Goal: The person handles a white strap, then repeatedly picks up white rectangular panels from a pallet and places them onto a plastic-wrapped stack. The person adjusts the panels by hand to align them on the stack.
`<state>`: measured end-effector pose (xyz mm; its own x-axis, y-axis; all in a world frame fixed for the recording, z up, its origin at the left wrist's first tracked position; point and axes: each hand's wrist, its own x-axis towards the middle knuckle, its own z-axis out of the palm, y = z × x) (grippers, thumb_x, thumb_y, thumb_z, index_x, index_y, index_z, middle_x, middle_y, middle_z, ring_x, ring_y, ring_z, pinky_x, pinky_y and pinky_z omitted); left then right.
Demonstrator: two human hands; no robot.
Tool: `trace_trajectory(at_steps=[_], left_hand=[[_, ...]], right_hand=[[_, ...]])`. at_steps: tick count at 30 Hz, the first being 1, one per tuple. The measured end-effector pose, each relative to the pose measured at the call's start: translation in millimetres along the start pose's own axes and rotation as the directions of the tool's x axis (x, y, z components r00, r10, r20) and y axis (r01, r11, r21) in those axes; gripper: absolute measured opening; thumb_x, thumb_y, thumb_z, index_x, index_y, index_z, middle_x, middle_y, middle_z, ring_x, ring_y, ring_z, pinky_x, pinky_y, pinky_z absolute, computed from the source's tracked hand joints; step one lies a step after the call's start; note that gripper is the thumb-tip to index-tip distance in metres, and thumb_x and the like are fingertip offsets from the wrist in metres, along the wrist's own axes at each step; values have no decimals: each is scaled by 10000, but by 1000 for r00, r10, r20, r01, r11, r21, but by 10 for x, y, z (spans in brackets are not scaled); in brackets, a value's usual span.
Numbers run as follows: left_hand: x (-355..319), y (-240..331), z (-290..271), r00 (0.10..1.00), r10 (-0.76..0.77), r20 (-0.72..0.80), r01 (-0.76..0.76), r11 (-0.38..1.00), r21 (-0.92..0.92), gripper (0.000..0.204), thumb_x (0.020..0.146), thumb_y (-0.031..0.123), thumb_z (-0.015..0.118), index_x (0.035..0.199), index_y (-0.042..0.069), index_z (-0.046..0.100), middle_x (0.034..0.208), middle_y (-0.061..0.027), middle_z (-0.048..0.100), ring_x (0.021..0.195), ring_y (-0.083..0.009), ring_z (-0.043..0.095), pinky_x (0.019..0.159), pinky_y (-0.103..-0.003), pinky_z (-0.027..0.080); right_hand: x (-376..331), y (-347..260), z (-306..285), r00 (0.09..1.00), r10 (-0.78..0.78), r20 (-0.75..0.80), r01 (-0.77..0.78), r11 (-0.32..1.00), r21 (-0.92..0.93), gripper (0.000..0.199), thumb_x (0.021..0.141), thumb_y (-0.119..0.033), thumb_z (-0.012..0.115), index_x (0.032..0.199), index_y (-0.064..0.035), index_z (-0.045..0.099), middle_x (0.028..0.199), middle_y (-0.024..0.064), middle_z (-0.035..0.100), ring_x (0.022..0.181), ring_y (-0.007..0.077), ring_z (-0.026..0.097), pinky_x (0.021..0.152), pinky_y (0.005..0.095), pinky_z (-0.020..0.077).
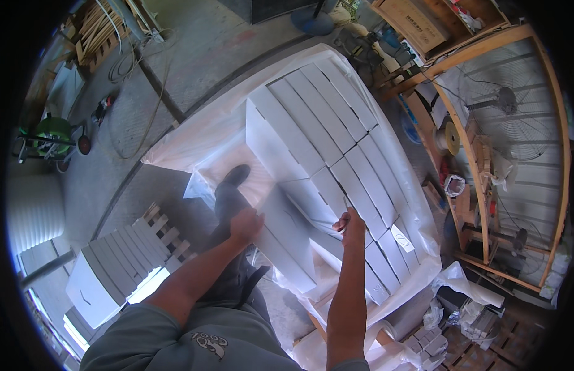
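Note:
Long white boxes stand side by side in rows on plastic sheeting. Just left of them, a tilted white box leans against my leg, and its upper edge is in my left hand, fingers curled round it. Above the stack, my right hand is closed on a thin, pointed thing, too small to identify. Beside that hand, a white paper label with a handwritten mark lies on one box.
White sheeting spreads round the stack. More white boxes sit on a pallet at left. A wooden frame with fans stands at right. A cable trails over the floor. Crumpled plastic lies at lower right.

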<state>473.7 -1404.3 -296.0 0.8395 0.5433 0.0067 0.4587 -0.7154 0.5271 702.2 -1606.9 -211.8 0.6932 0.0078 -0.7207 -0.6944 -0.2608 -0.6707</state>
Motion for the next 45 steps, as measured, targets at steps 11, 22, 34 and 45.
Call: trace_trajectory(at_steps=[11,22,34,45], left_hand=[[-2,-15,31,997,20,-80,-25,998,-61,198,917,263,558,848,78,567,780,-122,606,717,-348,614,604,-440,498],[-13,-48,99,993,-18,-113,13,999,-52,194,853,265,629,780,97,563,743,-99,572,688,-310,596,571,-415,487],[21,-10,46,998,15,-66,-20,997,-72,203,917,255,560,854,63,563,777,-134,598,716,-344,613,606,-437,500],[3,-66,94,994,25,-108,-33,997,-70,189,838,246,652,829,83,558,740,-97,547,674,-310,577,565,-426,471]], right_hand=[[454,-13,-93,994,113,-4,-109,967,228,231,885,-119,477,666,-45,460,520,55,401,424,180,384,431,348,359],[688,17,105,969,208,136,-242,916,321,341,984,-313,414,798,-53,533,638,58,537,543,202,504,603,381,452],[223,309,100,998,53,18,-55,990,127,250,938,-308,525,922,-76,616,836,40,670,786,194,665,739,352,506],[481,-63,38,974,222,40,-224,974,32,201,896,-243,570,909,-51,627,805,74,653,768,216,665,684,383,542]])
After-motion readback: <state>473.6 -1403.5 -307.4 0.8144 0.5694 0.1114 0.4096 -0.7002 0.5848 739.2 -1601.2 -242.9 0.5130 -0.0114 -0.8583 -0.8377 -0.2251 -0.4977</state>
